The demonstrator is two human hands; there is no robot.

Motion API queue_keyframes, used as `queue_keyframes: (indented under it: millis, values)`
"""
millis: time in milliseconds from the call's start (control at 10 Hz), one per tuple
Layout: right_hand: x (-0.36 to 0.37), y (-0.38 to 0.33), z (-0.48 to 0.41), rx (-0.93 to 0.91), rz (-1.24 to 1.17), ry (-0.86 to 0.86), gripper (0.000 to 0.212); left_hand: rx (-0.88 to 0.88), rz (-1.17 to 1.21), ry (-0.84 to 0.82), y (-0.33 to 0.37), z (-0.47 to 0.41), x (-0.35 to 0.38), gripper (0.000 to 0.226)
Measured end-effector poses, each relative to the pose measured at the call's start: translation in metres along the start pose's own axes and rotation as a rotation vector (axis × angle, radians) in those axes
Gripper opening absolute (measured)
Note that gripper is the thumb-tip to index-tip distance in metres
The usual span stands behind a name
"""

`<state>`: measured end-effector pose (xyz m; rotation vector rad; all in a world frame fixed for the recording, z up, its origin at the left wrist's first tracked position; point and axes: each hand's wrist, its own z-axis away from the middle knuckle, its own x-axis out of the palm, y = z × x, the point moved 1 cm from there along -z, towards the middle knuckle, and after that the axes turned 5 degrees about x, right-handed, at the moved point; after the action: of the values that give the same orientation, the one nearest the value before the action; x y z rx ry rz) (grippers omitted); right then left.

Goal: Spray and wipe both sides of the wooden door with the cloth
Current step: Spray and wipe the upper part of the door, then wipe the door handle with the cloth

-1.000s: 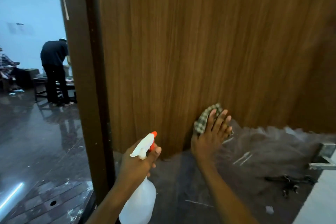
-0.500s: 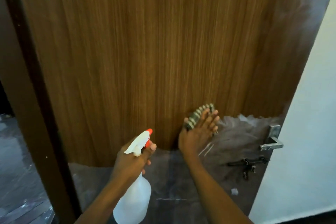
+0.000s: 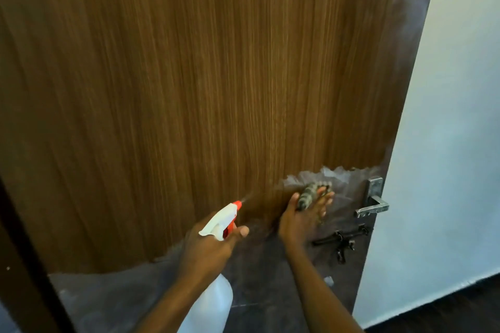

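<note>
The wooden door (image 3: 203,76) fills most of the view; a torn plastic film (image 3: 113,295) covers its lower part. My left hand (image 3: 208,249) grips a white spray bottle (image 3: 208,303) with an orange nozzle, aimed at the door, and a faint mist leaves the nozzle. My right hand (image 3: 303,219) presses a checked cloth (image 3: 311,192) against the door with its fingers spread, just left of the handle. The cloth is blurred by motion.
A metal lever handle (image 3: 372,204) sits at the door's right edge, with a bunch of dark keys (image 3: 342,242) hanging below it. A white wall (image 3: 454,143) stands to the right, over a dark floor. A dark door frame (image 3: 19,265) runs down the lower left.
The view has swung right, losing the room beyond the frame. My right hand and the cloth have moved right toward the handle. The bottle now sprays mist.
</note>
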<state>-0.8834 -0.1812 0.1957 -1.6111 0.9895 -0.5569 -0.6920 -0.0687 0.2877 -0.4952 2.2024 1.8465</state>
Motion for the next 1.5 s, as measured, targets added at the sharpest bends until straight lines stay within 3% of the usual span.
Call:
queue_keyframes:
  millis: [100,200,300,400,500,600,700,800,900,1000,1100,1300,1400,1500]
  values:
    - [-0.019,-0.028,-0.033,0.034,-0.195,0.042,0.083,-0.025,0.021,-0.026,0.012,-0.002,0.016,0.059]
    - [-0.022,-0.052,-0.032,-0.072,-0.184,0.027,0.080,-0.009,0.044,-0.086,0.024,-0.012,0.028,0.040]
    - [-0.015,-0.026,-0.007,-0.506,0.102,-0.034,0.075,0.007,0.069,-0.116,0.029,-0.019,0.038,0.047]
    - [-0.007,0.031,0.018,-0.582,0.253,-0.092,0.072,-0.012,0.058,-0.090,0.028,-0.020,0.046,0.047]
    - [-0.014,0.033,-0.016,-0.297,0.182,-0.051,0.079,-0.034,0.004,-0.151,0.027,-0.016,0.054,0.049]
    - [-0.028,-0.022,-0.070,0.138,0.016,0.018,0.072,-0.104,0.091,-0.145,0.027,-0.017,0.060,0.041]
    - [-0.032,-0.060,-0.090,-0.014,0.085,0.025,0.074,-0.144,0.220,-0.104,0.030,-0.022,0.075,0.032]
    - [-0.023,-0.036,-0.060,-0.371,0.187,-0.042,0.082,-0.109,0.205,-0.069,0.045,-0.026,0.088,0.028]
    - [-0.019,0.019,-0.033,-0.372,0.256,-0.126,0.091,-0.051,0.095,-0.118,0.059,-0.024,0.096,0.030]
    - [-0.025,0.005,-0.060,-0.029,0.084,-0.096,0.078,0.038,0.009,-0.196,0.074,-0.018,0.100,0.032]
    - [-0.044,-0.035,-0.110,0.252,-0.016,-0.034,0.076,0.013,0.096,-0.188,0.077,-0.016,0.112,0.057]
    - [-0.076,-0.056,-0.159,0.364,-0.070,-0.062,0.070,-0.075,0.196,-0.093,0.085,-0.018,0.136,0.030]
    - [-0.067,-0.031,-0.112,0.018,0.123,-0.153,0.072,-0.035,0.087,-0.143,0.099,-0.019,0.150,0.039]
    - [-0.084,0.007,-0.119,-0.168,0.257,-0.184,0.074,-0.023,-0.005,-0.172,0.113,-0.017,0.168,0.054]
